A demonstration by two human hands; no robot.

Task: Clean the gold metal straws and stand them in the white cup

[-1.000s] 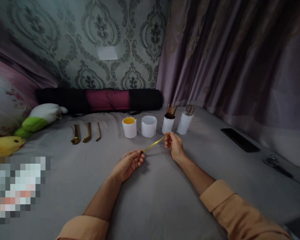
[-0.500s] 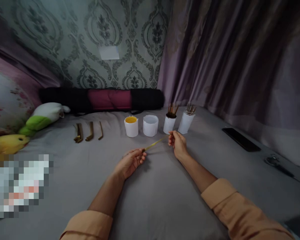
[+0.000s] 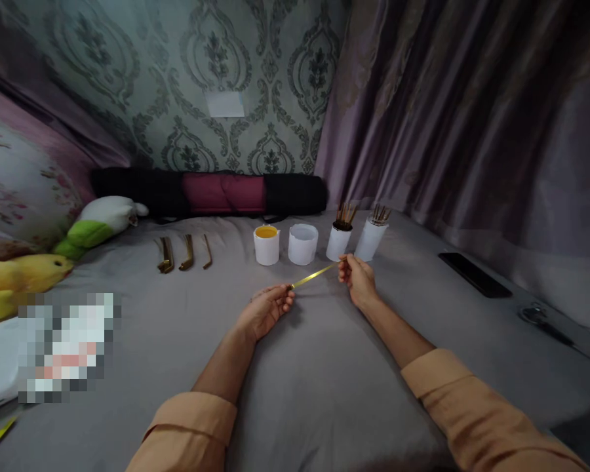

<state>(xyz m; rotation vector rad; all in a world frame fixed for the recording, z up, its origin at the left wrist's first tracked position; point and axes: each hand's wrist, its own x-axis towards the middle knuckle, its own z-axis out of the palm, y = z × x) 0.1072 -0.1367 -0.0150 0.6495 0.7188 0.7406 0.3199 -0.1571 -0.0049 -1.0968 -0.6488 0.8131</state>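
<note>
A thin, shiny golden-yellow strip (image 3: 314, 276) stretches between my two hands, slanting up to the right. My left hand (image 3: 268, 308) pinches its lower end, with thumb and fingers together. At the upper end my right hand (image 3: 358, 278) is closed on the strip, just in front of a white cup holding brown sticks (image 3: 339, 244). Beyond the strip stand a white cup with yellow contents (image 3: 267, 250) and a white cup with pale contents (image 3: 303, 252). Another white cup (image 3: 370, 242) at the right also holds thin sticks.
Bent golden-brown strips (image 3: 187, 254) lie in small groups at the left. A black phone (image 3: 474, 275) and a dark pointed tool (image 3: 550, 328) lie at the right. Plush toys (image 3: 101, 219) sit at the left, and a black and maroon roll (image 3: 223, 193) lies along the wall.
The view has shifted slightly left, so the scene sits further right in the picture. Both hands still hold the strip, which now catches more light.
</note>
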